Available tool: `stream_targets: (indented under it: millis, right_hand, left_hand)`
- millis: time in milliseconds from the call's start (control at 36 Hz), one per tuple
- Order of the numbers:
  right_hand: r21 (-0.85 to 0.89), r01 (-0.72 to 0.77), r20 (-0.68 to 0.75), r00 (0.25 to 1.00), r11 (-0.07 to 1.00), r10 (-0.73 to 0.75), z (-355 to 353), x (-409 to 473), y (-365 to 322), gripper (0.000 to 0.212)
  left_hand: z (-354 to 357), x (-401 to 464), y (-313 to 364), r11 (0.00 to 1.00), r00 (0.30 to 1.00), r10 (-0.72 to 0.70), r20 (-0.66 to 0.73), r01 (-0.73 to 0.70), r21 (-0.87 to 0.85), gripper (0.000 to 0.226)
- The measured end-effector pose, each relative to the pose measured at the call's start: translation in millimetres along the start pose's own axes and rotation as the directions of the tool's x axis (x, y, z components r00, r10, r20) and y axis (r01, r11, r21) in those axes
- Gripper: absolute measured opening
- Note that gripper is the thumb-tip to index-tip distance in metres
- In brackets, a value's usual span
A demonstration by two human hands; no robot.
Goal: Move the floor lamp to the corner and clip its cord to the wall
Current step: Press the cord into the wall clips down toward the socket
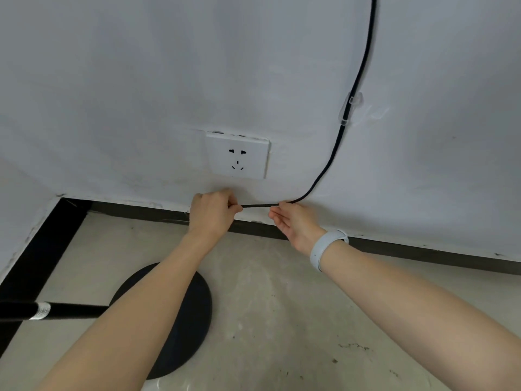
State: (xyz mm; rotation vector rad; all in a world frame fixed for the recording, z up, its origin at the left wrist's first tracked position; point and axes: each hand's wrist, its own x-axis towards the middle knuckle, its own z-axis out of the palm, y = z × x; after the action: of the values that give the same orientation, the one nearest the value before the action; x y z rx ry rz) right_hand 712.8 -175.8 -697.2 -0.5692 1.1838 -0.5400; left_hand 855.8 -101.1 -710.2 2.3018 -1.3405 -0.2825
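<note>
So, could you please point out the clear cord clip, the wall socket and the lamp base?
clear cord clip (349, 107), head view, on its transparent body
wall socket (238, 156), head view, centre of faceplate
lamp base (194, 314), head view, right side of the disc

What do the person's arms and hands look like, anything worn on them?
Both forearms are bare, with no sleeves in view and no gloves. The left hand has nothing on its wrist that shows. The right hand has a pale grey wristband just behind it, smooth and rounded like a fitness band. No rings or markings are visible.
</note>
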Motion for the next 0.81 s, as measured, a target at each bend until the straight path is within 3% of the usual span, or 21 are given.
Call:
stream_targets:
  millis: [83, 194, 389, 500, 667, 806]
  right_hand:
    - [0.031, 0.013, -0.067, 0.998, 0.999, -0.011, 6, 4, 3, 0.026]
    - [0.071, 0.024, -0.098, 0.995, 0.997, -0.017, 10, 8, 8, 0.009]
    - [0.124, 0.061, -0.104, 0.993, 0.990, -0.048, 9, 13, 12, 0.016]
    - [0.149, 0.075, -0.111, 0.992, 0.986, -0.059, 8, 14, 14, 0.017]
    - [0.172, 0.081, -0.113, 0.992, 0.982, -0.062, 8, 13, 18, 0.015]
    - [0.195, 0.101, -0.126, 0.989, 0.976, -0.077, 11, 14, 15, 0.016]
  left_hand:
    - [9, 0, -2, 0.997, 0.997, -0.072, -0.015, 0.072, 0.007, 0.019]
    - [18, 0, -4, 0.964, 0.972, -0.230, 0.050, 0.235, -0.125, 0.020]
    - [32, 1, -6, 0.919, 0.947, -0.309, 0.092, 0.322, -0.225, 0.024]
    - [36, 2, -6, 0.927, 0.948, -0.305, 0.090, 0.318, -0.200, 0.026]
    - [44, -2, -9, 0.969, 0.969, -0.246, 0.002, 0.246, -0.012, 0.028]
    - [47, 1, -5, 0.973, 0.972, -0.232, -0.033, 0.232, -0.020, 0.031]
